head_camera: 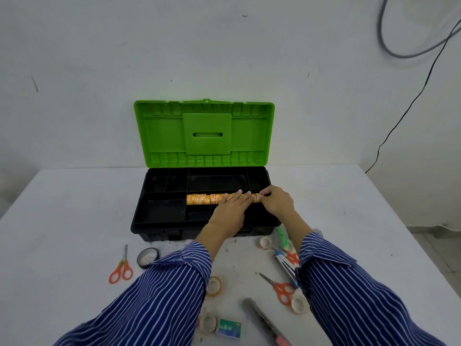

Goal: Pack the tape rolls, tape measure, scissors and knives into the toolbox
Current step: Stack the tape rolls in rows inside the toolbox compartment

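A black toolbox (139, 216) with its green lid (204, 132) raised stands at the back of the table. A row of orange-labelled tape rolls (204, 199) lies in its long middle compartment. My left hand (232, 208) rests flat on the row's right part, fingers straight. My right hand (275, 201) pinches the end roll (257, 198) at the row's right end. Loose on the table: orange scissors (121, 267) and a black tape roll (147, 257) at left, clear tape rolls (213, 285), more scissors (283, 289), a grey knife (264, 320).
A small green box (229, 328) and another clear roll (208, 323) lie near the front edge. More tools, partly hidden by my right sleeve, lie at the right: a green item (283, 237), a roll (265, 242). Cables (409, 103) hang on the wall at right.
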